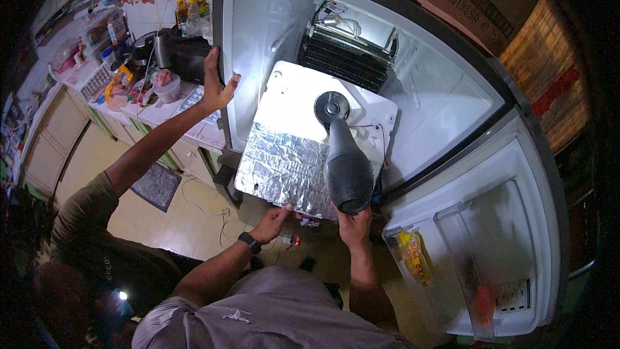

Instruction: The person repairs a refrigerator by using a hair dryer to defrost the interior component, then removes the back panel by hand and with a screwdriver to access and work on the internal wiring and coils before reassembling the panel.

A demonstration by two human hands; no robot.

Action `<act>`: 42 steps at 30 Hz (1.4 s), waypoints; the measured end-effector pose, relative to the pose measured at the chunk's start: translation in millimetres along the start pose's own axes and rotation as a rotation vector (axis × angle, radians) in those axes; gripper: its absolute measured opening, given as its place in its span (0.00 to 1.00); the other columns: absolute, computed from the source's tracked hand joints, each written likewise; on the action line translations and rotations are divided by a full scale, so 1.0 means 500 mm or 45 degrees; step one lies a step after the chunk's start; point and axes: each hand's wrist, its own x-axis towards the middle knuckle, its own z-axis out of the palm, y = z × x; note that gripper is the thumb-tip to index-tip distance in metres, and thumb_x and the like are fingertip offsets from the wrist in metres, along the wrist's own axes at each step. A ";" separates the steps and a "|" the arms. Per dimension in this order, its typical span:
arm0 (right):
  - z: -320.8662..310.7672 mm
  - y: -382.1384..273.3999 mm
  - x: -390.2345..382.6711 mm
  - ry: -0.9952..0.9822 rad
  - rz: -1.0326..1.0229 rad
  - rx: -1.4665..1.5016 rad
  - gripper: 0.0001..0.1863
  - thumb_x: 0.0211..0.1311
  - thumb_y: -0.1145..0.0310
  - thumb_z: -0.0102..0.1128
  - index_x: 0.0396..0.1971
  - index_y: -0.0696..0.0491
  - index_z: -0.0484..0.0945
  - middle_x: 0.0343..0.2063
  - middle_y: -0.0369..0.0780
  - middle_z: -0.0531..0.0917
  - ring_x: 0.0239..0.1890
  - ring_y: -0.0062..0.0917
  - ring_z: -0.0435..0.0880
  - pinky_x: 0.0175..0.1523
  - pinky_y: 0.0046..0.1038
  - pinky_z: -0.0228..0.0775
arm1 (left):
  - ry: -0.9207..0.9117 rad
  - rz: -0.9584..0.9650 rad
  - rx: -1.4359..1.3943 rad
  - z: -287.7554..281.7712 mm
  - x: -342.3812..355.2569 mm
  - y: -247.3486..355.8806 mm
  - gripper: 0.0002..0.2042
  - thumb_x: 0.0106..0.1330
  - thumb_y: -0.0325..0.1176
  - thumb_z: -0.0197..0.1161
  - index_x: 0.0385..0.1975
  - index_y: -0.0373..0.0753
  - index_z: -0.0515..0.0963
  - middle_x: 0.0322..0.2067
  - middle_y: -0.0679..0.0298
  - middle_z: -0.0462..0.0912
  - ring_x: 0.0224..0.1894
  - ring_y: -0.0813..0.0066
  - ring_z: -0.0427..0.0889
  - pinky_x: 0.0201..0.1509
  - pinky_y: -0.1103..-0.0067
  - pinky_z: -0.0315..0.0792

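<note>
My left hand [270,223], with a dark watch on its wrist, grips the near edge of a panel, thumb on top and fingers partly hidden below. The panel [278,161] is foil-covered on its near half and white on its far half, tilted out of the open fridge compartment. A round black fan-like part [332,107] sits on its white half. My right hand [354,225] is closed under a dark hair dryer [350,171], its narrow end toward the round part; the handle is mostly hidden. Behind the panel are black finned coils [349,58].
At left, another person's hand [218,87] is spread by the fridge's edge; a small light [123,295] shines near that person. The fridge door [504,239] hangs open at right, holding a yellow packet [413,255]. A cluttered counter [181,106] stands at left.
</note>
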 end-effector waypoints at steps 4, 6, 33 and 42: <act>0.024 -0.049 0.009 0.221 -0.076 0.069 0.11 0.56 0.73 0.71 0.38 0.59 0.83 0.38 0.39 0.86 0.42 0.23 0.83 0.50 0.28 0.72 | 0.015 0.076 0.004 -0.006 0.017 -0.054 0.28 0.78 0.54 0.41 0.42 0.36 0.84 0.31 0.67 0.77 0.37 0.80 0.68 0.49 0.77 0.62; 0.016 -0.038 0.003 0.214 -0.089 -0.130 0.12 0.58 0.72 0.71 0.40 0.59 0.82 0.40 0.39 0.86 0.42 0.24 0.82 0.51 0.29 0.72 | 0.042 0.251 0.006 0.001 0.017 -0.036 0.29 0.78 0.57 0.41 0.42 0.38 0.84 0.20 0.72 0.69 0.23 0.84 0.61 0.35 0.80 0.62; 0.100 0.046 -0.087 -0.140 -0.218 0.043 0.26 0.62 0.66 0.64 0.58 0.58 0.68 0.52 0.47 0.70 0.59 0.36 0.69 0.64 0.37 0.60 | 0.169 0.015 -0.036 0.038 -0.049 0.019 0.22 0.78 0.47 0.47 0.53 0.33 0.75 0.44 0.64 0.80 0.47 0.77 0.74 0.53 0.73 0.71; 0.097 0.051 -0.093 -0.259 -0.265 0.174 0.30 0.57 0.59 0.63 0.60 0.54 0.69 0.57 0.48 0.69 0.63 0.46 0.66 0.68 0.42 0.57 | -0.144 0.103 -0.172 0.135 -0.156 0.116 0.17 0.71 0.35 0.62 0.55 0.35 0.72 0.44 0.66 0.80 0.45 0.76 0.76 0.49 0.74 0.73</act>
